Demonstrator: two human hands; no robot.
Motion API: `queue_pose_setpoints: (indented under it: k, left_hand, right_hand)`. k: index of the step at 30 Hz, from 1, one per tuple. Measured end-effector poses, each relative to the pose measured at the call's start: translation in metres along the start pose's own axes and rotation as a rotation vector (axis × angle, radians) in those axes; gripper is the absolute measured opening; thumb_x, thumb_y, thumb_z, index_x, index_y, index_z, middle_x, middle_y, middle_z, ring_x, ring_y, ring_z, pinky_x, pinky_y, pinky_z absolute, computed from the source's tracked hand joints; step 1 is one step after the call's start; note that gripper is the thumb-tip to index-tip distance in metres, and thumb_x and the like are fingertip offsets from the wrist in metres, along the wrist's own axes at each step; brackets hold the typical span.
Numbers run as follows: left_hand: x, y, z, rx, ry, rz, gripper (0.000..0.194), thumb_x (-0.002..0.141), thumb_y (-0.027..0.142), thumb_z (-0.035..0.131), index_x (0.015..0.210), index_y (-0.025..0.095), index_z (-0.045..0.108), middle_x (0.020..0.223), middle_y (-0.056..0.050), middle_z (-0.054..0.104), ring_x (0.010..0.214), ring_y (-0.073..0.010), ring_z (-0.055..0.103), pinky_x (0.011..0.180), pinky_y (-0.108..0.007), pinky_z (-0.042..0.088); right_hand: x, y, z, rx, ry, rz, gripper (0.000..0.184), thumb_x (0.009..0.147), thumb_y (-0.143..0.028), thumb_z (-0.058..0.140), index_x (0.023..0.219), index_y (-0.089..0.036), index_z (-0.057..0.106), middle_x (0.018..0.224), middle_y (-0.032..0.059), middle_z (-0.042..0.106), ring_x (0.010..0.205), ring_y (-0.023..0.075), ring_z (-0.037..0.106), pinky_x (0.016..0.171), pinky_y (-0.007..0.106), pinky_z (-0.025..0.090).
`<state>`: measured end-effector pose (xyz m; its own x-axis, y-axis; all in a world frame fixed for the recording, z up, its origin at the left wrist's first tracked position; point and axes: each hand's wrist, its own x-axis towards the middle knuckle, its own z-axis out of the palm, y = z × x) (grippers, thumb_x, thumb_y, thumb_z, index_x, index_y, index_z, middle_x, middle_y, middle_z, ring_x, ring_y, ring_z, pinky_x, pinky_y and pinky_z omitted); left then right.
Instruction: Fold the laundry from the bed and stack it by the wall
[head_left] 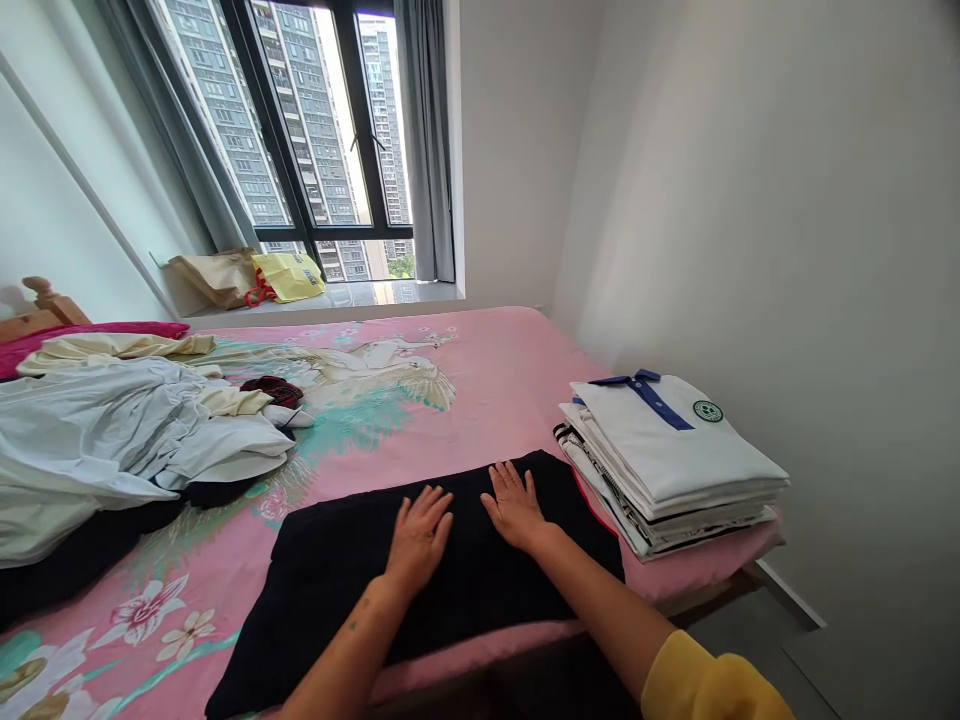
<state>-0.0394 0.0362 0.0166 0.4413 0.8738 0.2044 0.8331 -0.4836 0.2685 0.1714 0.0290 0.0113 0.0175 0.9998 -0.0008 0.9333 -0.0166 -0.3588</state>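
Observation:
A black garment (330, 590) lies spread flat on the near edge of a pink flowered bed (495, 380). My left hand (418, 535) rests palm down on its middle, fingers stretched out and open. My right hand (514, 506) lies flat beside it on the same cloth, fingers apart, holding nothing. The two hands are a few centimetres apart. My right arm wears a yellow sleeve (705, 685).
A neat stack of folded clothes (667, 470), a white polo with blue collar on top, sits at the bed's right edge by the wall. A loose heap of pale unfolded laundry (127, 440) covers the left side. Bags (255, 278) stand on the window sill.

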Motion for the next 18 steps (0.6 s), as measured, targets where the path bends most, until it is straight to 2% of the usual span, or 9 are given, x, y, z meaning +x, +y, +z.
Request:
queue_pose_setpoints:
  k: [3,6,9,11,13,16,18]
  left_hand:
    - [-0.003,-0.039,-0.008,0.192,-0.024,-0.208,0.054,0.089,0.047,0.036,0.138,0.026,0.038,0.148,-0.005,0.031,0.139,-0.0245,0.019,0.111,-0.056,0.005]
    - [-0.013,-0.068,-0.004,0.281,-0.078,-0.334,0.065,0.086,0.057,0.034,0.142,0.024,0.029,0.151,-0.005,0.022,0.140,-0.0268,0.011,0.110,-0.058,0.002]
    - [-0.019,-0.076,0.004,0.308,-0.085,-0.332,0.067,0.086,0.060,0.029,0.143,0.025,0.026,0.152,-0.003,0.019,0.141,-0.0256,0.007,0.110,-0.056,-0.001]
    - [-0.019,-0.074,0.005,0.302,-0.094,-0.333,0.067,0.086,0.060,0.028,0.144,0.026,0.026,0.152,-0.003,0.020,0.141,-0.0254,0.007,0.110,-0.056,-0.001]
    - [-0.016,-0.072,0.004,0.287,-0.111,-0.338,0.067,0.086,0.060,0.028,0.144,0.026,0.025,0.152,-0.003,0.019,0.141,-0.0250,0.007,0.110,-0.056,-0.002]
    - [-0.010,-0.068,-0.003,0.245,-0.174,-0.352,0.070,0.085,0.061,0.029,0.144,0.024,0.024,0.153,-0.004,0.017,0.141,-0.0255,0.006,0.109,-0.058,-0.003]
    - [-0.009,-0.066,-0.009,0.211,-0.213,-0.351,0.070,0.085,0.061,0.029,0.144,0.023,0.025,0.152,-0.006,0.019,0.141,-0.0266,0.008,0.109,-0.060,-0.001]
  right_hand:
    - [0.012,0.015,0.003,-0.001,-0.085,0.085,0.071,0.090,-0.057,0.017,0.146,-0.012,0.018,0.153,0.0058,0.010,0.141,0.0205,-0.002,0.110,0.049,-0.011]
    - [0.019,0.038,0.011,-0.025,-0.037,0.205,0.078,0.089,-0.060,0.015,0.146,-0.008,0.011,0.153,0.0095,0.004,0.140,0.0238,-0.006,0.108,0.052,-0.014]
    - [0.020,0.052,0.017,-0.060,0.002,0.243,0.080,0.087,-0.064,0.013,0.147,-0.011,0.007,0.154,0.0075,0.001,0.140,0.0218,-0.010,0.108,0.050,-0.015]
    - [0.020,0.054,0.014,-0.066,-0.020,0.244,0.079,0.087,-0.064,0.011,0.147,-0.012,0.007,0.154,0.0069,0.000,0.139,0.0212,-0.012,0.108,0.050,-0.014]
    - [0.020,0.047,0.007,-0.066,-0.064,0.271,0.079,0.087,-0.064,0.013,0.147,-0.012,0.008,0.154,0.0079,0.000,0.139,0.0224,-0.013,0.107,0.052,-0.013]
    - [0.018,0.020,-0.005,-0.047,-0.086,0.330,0.082,0.087,-0.064,0.016,0.146,-0.008,0.010,0.153,0.0125,0.002,0.139,0.0268,-0.009,0.106,0.056,-0.012]
    - [0.010,-0.006,-0.005,-0.031,-0.043,0.244,0.081,0.087,-0.064,0.015,0.146,-0.008,0.012,0.153,0.0127,0.004,0.139,0.0265,-0.009,0.106,0.055,-0.013]
